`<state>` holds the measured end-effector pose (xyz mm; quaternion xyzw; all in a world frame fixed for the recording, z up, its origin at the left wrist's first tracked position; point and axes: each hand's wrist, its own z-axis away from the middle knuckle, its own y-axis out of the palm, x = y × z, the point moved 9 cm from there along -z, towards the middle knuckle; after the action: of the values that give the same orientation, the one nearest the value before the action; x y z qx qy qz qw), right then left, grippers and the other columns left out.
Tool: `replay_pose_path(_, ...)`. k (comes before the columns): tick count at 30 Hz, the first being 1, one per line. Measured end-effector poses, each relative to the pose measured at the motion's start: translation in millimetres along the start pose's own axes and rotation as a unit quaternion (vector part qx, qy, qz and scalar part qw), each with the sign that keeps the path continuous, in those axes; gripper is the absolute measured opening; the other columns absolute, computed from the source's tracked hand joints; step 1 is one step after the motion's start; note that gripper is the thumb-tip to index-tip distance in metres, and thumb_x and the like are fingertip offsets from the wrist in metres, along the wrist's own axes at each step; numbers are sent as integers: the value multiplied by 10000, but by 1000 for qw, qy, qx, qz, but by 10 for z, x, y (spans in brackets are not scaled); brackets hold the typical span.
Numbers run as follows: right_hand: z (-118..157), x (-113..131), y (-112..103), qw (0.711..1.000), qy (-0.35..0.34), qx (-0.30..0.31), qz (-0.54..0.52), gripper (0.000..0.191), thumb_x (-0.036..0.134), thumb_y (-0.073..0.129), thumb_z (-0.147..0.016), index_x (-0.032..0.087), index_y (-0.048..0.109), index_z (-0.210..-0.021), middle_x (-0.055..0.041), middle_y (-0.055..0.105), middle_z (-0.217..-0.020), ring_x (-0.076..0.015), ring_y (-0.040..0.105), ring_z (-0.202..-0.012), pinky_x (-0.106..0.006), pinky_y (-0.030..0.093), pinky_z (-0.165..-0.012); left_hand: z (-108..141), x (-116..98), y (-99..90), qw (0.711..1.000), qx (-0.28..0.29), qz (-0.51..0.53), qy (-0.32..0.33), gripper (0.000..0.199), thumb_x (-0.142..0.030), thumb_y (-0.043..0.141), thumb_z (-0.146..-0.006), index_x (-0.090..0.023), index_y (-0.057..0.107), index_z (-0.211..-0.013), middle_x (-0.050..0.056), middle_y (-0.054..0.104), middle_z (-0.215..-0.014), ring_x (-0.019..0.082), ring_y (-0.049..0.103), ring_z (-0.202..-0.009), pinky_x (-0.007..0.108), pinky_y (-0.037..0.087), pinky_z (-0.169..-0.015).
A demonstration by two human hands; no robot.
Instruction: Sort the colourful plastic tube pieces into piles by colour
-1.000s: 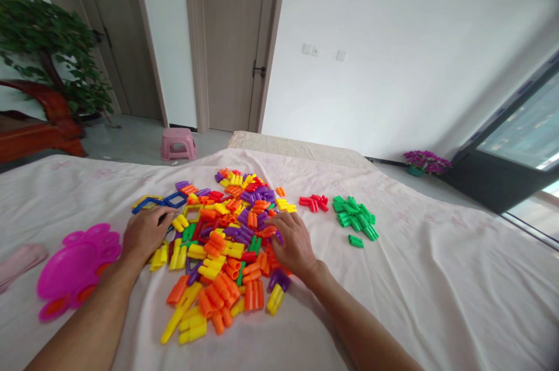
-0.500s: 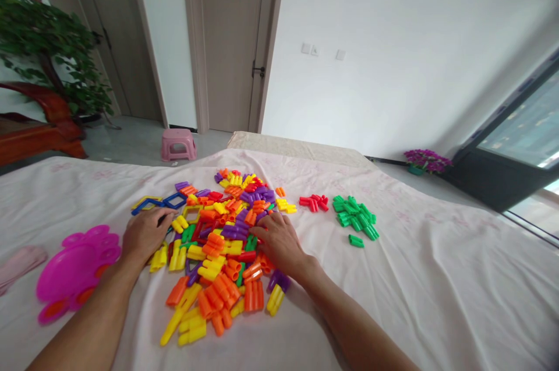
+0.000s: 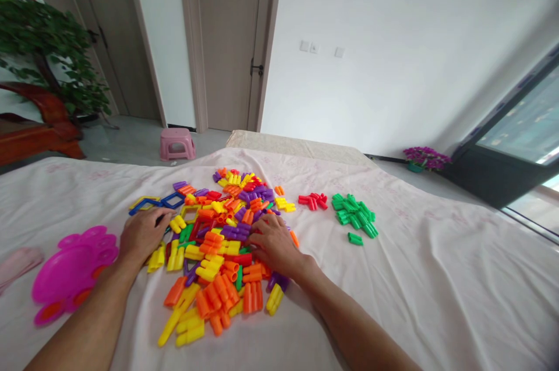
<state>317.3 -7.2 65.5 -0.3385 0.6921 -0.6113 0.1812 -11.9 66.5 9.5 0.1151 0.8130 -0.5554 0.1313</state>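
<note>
A mixed pile of yellow, orange, purple, red and green plastic pieces [image 3: 218, 243] spreads over the pale cloth. At its left edge rests my left hand [image 3: 142, 235], close to blue square frames [image 3: 173, 200]; its fingers are partly hidden, and what they touch is unclear. My right hand [image 3: 274, 244] lies on the right side of the pile, fingers curled over purple and green pieces; whether it grips one cannot be made out. Farther right sit a small red group [image 3: 313, 201] and a green group [image 3: 354, 215], with a single green piece [image 3: 355, 239] just below.
A magenta paw-shaped tray [image 3: 65, 272] with orange spots is on the cloth [image 3: 414, 301] at left, beside a folded pink cloth [image 3: 20, 266]. Beyond the table stand a pink stool [image 3: 177, 144], a potted plant and a wooden chair.
My right hand has shifted slightly within the pile, and an orange piece now shows at its right side. The green piece that was by its fingertips is now covered. My left hand stays nearly still.
</note>
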Motion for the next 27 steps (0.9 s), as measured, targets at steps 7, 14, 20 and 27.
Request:
replay_pose_path(7, -19, 44, 8, 1000, -19, -3, 18, 164, 264, 749, -879, 263, 742, -1042, -39, 671, -1124, -261, 442, -1181, -413, 300, -1046, 1, 8, 4, 1000, 2, 0, -3, 448, -445, 379, -966, -224, 758, -1059, 56, 770, -1136, 265, 660, -1074, 369, 441, -911)
replay_pose_path(14, -12, -64, -71, 993, 5, -70, -93, 138, 152, 778, -807, 229, 714, -903, -8, 716, -939, -229, 541, -1112, -370, 366, -983, 0, -22, -22, 1000, 3, -8, -4, 456, -449, 379, -961, -223, 762, -1057, 58, 771, -1135, 257, 667, -1073, 356, 451, -904)
replay_pose_path(20, 63, -347, -208, 945, 67, -159, -279, 109, 173, 762, -814, 220, 728, -907, -23, 744, -977, -198, 659, -974, -336, 484, -903, -11, 18, 8, 999, 27, -29, -12, 462, -445, 375, -974, -223, 757, -1109, 64, 761, -1182, 243, 660, -1097, 338, 461, -883)
replay_pose_path(27, 546, -1548, -597, 879, 248, -314, -260, 213, 245, 630, -839, 189, 750, -1005, -57, 770, -943, -192, 702, -828, -312, 551, -766, -29, 91, 92, 997, 58, -53, -28, 521, -489, 321, -984, -242, 746, -1158, 65, 738, -1251, 253, 648, -1147, 344, 458, -886)
